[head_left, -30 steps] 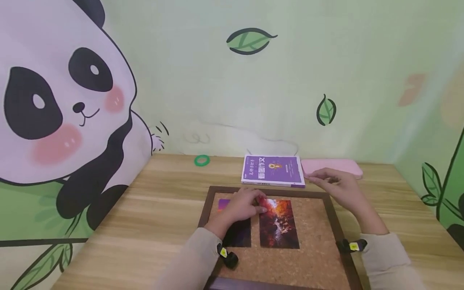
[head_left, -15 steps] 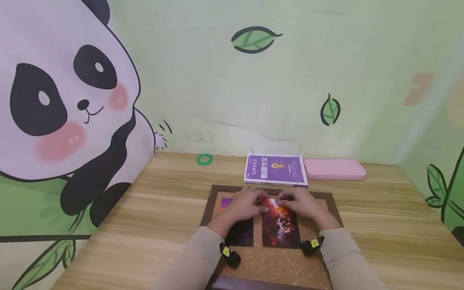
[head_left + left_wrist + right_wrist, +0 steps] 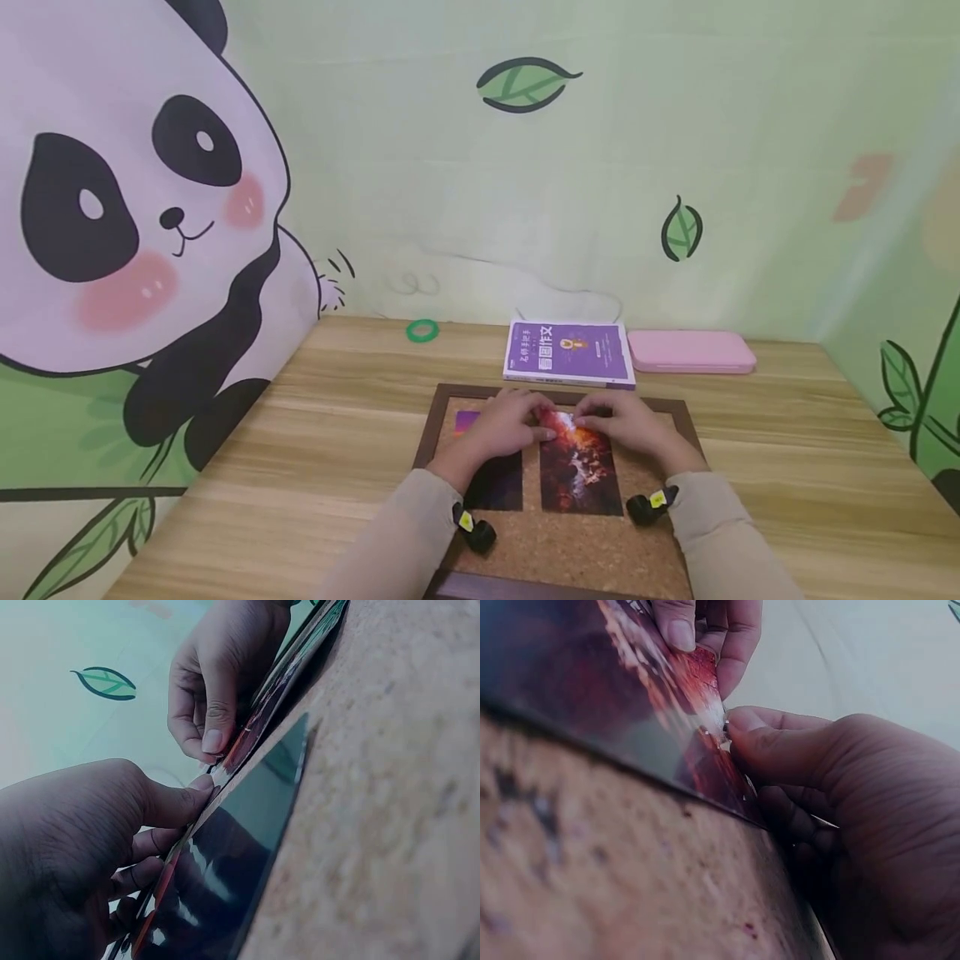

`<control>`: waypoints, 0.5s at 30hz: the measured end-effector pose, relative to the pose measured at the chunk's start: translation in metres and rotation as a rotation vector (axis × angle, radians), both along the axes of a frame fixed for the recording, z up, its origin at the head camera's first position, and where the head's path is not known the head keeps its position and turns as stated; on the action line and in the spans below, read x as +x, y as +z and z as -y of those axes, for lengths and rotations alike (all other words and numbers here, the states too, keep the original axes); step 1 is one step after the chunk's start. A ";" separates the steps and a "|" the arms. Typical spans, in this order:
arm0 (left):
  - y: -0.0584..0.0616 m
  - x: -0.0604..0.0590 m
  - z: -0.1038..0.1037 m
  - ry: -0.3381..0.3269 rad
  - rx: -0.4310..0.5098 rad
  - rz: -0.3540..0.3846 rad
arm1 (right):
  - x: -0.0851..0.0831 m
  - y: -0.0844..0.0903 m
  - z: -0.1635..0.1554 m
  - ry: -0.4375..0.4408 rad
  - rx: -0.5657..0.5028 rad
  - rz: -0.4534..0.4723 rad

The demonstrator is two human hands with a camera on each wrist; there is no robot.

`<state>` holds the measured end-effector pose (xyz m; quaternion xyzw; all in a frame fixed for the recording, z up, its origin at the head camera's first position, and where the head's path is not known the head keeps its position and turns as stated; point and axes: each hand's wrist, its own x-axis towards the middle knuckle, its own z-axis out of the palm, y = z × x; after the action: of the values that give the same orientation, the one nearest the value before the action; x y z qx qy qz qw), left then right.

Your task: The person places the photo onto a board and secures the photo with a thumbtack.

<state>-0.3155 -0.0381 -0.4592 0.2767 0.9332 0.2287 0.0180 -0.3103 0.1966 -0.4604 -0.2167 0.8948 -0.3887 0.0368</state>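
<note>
A cork board (image 3: 570,542) in a dark brown frame (image 3: 431,425) lies on the table. Two photos lie on it: a red photo (image 3: 581,471) in the middle and a dark photo (image 3: 498,483) to its left. My left hand (image 3: 517,425) pinches the red photo's top left corner, thumb on top, and covers part of the dark photo. My right hand (image 3: 622,421) grips the same top edge just to the right. In the right wrist view its thumb (image 3: 765,735) presses a small shiny spot on the red photo (image 3: 592,682). The left wrist view shows both thumbs close together on that edge.
A purple book (image 3: 570,354) and a pink case (image 3: 690,350) lie behind the board. A green ring (image 3: 422,331) sits at the back left. Painted walls close the wooden table (image 3: 300,467) at the back and the left.
My right hand has come from beside the pink case down to the red photo's top edge. The left hand has stayed on the photo.
</note>
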 end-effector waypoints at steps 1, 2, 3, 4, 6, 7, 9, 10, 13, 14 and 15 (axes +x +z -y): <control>0.000 0.000 0.000 0.000 -0.001 -0.001 | 0.000 0.000 0.001 0.006 0.000 -0.005; -0.001 0.000 0.000 0.000 -0.003 -0.002 | -0.001 -0.001 0.001 0.013 0.000 -0.010; -0.001 0.000 0.001 -0.001 -0.003 -0.001 | -0.001 -0.001 0.001 0.019 -0.001 -0.011; -0.001 0.000 0.000 -0.002 -0.003 0.000 | -0.001 -0.002 0.001 0.023 0.001 -0.012; -0.001 -0.001 0.000 -0.003 -0.003 0.002 | -0.002 -0.003 0.001 0.030 0.004 -0.017; -0.001 -0.001 0.000 -0.002 -0.001 0.003 | -0.002 -0.003 0.001 0.026 0.003 -0.013; -0.001 -0.001 0.000 -0.003 0.000 0.003 | -0.002 -0.003 0.001 0.028 -0.001 -0.009; -0.001 -0.001 0.000 -0.003 0.001 0.002 | -0.002 -0.004 0.002 0.031 -0.003 -0.009; -0.001 -0.001 0.001 -0.006 0.003 -0.001 | -0.003 -0.004 0.003 0.035 -0.011 -0.004; -0.001 -0.001 0.001 -0.007 0.003 0.000 | -0.004 -0.004 0.004 0.038 -0.014 -0.004; -0.001 -0.001 0.001 -0.009 0.008 0.003 | -0.004 -0.005 0.004 0.039 -0.014 -0.002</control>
<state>-0.3168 -0.0387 -0.4601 0.2805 0.9310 0.2327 0.0193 -0.3144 0.1926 -0.4653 -0.2346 0.8877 -0.3939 0.0421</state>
